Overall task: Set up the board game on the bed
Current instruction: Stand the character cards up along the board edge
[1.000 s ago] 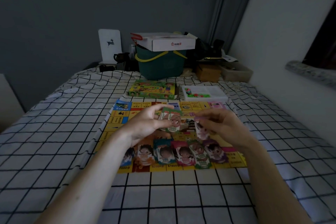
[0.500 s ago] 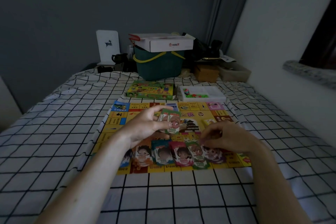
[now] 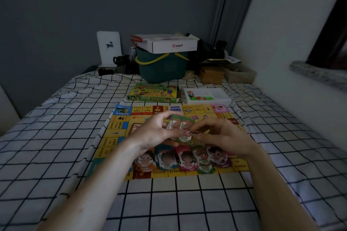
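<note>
Green-edged play money (image 3: 181,127) is fanned upright in the left hand (image 3: 152,133), thumb and fingers curled round the wad so its faces can be read; the right hand (image 3: 221,135) pinches the front note at its lower edge, likely to peel it off for the row of sorted piles (image 3: 185,159) along the near side of the yellow board (image 3: 116,133), which lies flat on the checked bed (image 3: 56,137); game box (image 3: 154,93) and token tray (image 3: 208,95) sit just beyond

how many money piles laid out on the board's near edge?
5 piles in a row: orange, teal, pink, green, purple. The left forearm may hide another.
</note>
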